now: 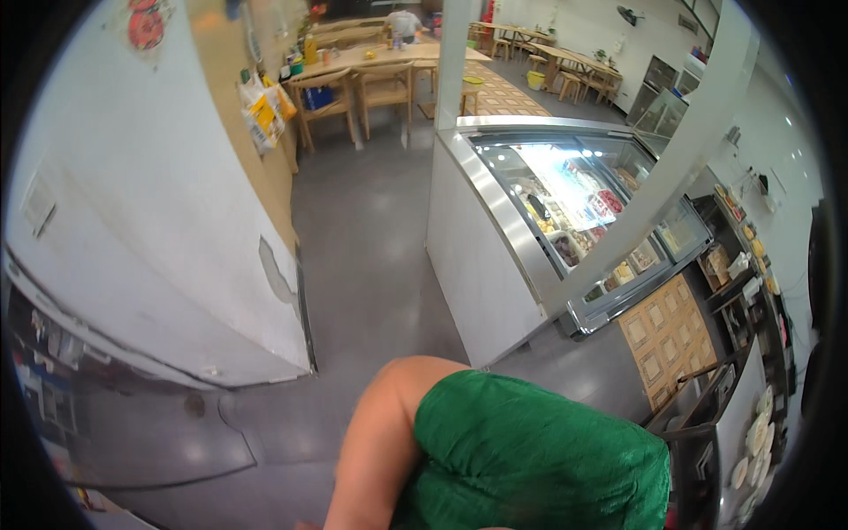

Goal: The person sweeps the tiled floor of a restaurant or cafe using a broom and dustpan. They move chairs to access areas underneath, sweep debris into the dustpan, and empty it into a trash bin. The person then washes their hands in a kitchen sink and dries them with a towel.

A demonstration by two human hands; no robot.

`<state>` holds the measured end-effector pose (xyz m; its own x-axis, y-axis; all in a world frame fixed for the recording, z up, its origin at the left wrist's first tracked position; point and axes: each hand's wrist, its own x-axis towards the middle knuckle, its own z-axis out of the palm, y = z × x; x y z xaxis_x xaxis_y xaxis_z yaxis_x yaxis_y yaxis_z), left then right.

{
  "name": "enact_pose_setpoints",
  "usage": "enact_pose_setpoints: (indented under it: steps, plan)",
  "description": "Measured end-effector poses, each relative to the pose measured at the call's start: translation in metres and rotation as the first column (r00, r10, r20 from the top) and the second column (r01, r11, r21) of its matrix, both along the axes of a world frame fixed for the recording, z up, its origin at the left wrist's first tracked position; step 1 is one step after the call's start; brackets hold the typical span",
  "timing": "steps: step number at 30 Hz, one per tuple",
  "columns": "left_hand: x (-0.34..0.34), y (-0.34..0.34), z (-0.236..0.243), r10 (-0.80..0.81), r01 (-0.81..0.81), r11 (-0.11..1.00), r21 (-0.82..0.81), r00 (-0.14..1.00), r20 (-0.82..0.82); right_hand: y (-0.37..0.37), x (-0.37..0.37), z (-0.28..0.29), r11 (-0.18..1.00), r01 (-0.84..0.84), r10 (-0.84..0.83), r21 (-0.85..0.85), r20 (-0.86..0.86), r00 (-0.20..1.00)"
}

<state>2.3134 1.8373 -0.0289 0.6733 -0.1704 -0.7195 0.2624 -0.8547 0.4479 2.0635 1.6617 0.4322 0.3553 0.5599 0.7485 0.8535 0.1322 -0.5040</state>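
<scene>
A bent bare leg [380, 442], apparently my own, rises from the lower edge, with green shorts [539, 450] over the thigh. Neither of my hands can be made out. A small bit of skin at the bottom edge is too cut off to identify. Beyond the knee stands a glass-topped display chiller [481, 238] with trays of food inside, beside a white wall [141, 221].
A grey floor aisle [353, 247] leads to wooden tables and chairs [380, 93], where a person [402, 22] is present. Plastic bags [261, 115] hang at left. A counter with plates [755, 433] is at right, near a post [671, 194].
</scene>
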Motion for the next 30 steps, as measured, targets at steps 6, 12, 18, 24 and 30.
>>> enact_pose_setpoints:
  steps: [6,12,18,24,30]
  plan:
    - [0.053,-0.221,-0.011,-0.442,0.446,0.89,-0.095,0.895,0.062,-0.158,-0.064,-0.034,0.828,0.553,-0.561,0.098,0.127,0.818]
    - [-0.058,-0.387,0.07,-0.76,0.631,0.587,-0.507,0.645,-0.079,-0.391,-0.158,-0.025,0.098,0.993,-0.559,0.063,-0.822,0.108]
    - [-0.095,-0.458,0.07,-0.927,0.886,0.365,-0.285,0.375,-0.022,-0.52,-0.217,0.051,0.231,0.781,-0.69,0.58,-0.468,0.552]
    - [-0.006,-0.561,0.025,-0.864,0.883,0.468,0.017,0.462,-0.198,-0.664,-0.187,0.086,0.734,0.629,-0.655,0.258,0.022,0.755]
    - [0.1,-0.822,-0.008,-0.94,0.934,0.277,0.227,0.312,-0.139,-0.8,-0.156,0.081,0.661,0.654,-0.716,0.369,0.05,0.696]
